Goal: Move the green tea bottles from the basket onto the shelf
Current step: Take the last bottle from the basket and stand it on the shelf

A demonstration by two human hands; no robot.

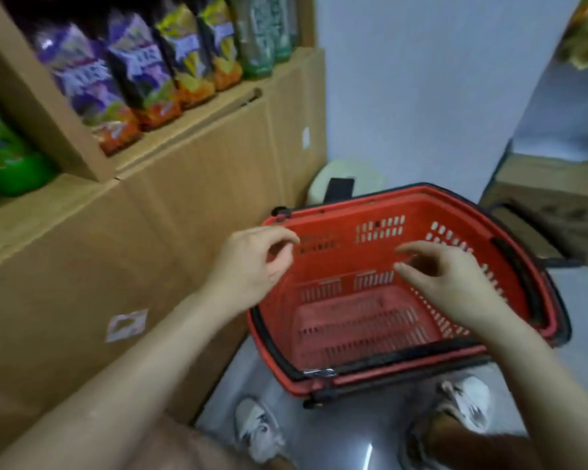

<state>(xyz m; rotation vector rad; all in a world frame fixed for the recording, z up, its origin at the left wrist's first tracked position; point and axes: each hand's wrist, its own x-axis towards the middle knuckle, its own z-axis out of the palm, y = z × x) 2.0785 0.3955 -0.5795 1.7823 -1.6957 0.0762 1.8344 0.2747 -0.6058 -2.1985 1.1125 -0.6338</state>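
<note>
The red plastic basket [350, 256], with slotted walls and black handles folded down along its rim, is sitting upright on the grey floor just beside the brown cardboard shelf [184, 184], its slotted bottom showing in full, while blurred green containers [7, 161] are standing on the shelf's left ledge.

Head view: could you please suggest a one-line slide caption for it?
Left hand and right hand hover empty above a bottle-free red basket beside a cardboard shelf of snack bags.
</note>
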